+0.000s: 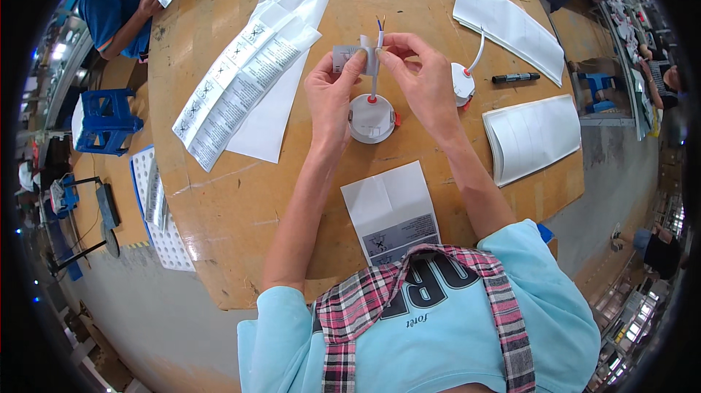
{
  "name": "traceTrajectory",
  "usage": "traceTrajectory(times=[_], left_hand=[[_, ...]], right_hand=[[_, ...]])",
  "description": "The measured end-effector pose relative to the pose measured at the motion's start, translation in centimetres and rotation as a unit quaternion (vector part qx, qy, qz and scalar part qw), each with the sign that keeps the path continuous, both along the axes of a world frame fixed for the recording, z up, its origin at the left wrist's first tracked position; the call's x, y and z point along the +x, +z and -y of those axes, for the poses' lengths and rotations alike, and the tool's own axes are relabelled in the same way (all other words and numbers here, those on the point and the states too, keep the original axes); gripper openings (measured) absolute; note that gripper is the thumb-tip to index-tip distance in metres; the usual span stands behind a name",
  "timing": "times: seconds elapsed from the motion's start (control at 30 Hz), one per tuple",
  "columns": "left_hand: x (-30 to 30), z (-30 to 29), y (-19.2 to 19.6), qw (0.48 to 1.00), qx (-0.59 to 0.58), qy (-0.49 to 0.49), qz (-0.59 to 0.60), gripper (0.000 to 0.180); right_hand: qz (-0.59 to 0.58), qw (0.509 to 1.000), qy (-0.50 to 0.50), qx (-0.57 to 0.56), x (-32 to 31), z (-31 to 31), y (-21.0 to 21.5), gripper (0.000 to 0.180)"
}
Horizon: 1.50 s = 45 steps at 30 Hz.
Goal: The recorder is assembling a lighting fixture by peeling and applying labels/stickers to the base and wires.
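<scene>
A round white light fitting point(371, 124) with red-orange clips lies on the table below my hands. Its white cable point(374, 85) rises from a red grommet and ends in bare coloured wires. My left hand point(332, 86) pinches a silver-grey printed label point(342, 58) against the cable, part of it standing out to the left. On the other side, my right hand point(425, 75) grips the cable near its top with thumb and forefinger closed. A second fitting point(461, 86), its cable pointing up, sits right of my right hand.
Printed label sheets point(244, 64) spread on the left of the wooden table. A partly used label sheet point(391, 199) lies near my chest. To the right are white sheets point(507, 28), a black marker point(515, 78) and a paper stack point(537, 136). A co-worker point(120, 2) stands far left.
</scene>
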<state>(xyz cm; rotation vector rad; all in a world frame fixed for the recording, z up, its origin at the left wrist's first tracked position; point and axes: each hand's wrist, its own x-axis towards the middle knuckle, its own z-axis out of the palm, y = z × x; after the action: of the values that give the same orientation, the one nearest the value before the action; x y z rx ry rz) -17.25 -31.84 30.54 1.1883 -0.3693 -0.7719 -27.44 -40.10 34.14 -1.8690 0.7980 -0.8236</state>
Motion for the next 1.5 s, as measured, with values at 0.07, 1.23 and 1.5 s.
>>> traceTrajectory(times=[0.07,1.23,1.5], left_hand=[[0.0,-0.1,0.0,1.000,-0.004,-0.002,0.000,0.017],[2.1,-0.9,-0.5,0.990,0.019,-0.135,0.034,0.032],[2.8,-2.5,-0.3,0.992,0.079,-0.049,0.079,0.057]], right_hand=[[0.013,0.999,-0.008,0.043,0.1,-0.1,0.0,0.019],[-0.396,0.818,0.372,-0.190,4.8,7.6,5.3,0.028],[-0.371,0.834,0.379,-0.153,4.0,7.1,5.7,0.031]])
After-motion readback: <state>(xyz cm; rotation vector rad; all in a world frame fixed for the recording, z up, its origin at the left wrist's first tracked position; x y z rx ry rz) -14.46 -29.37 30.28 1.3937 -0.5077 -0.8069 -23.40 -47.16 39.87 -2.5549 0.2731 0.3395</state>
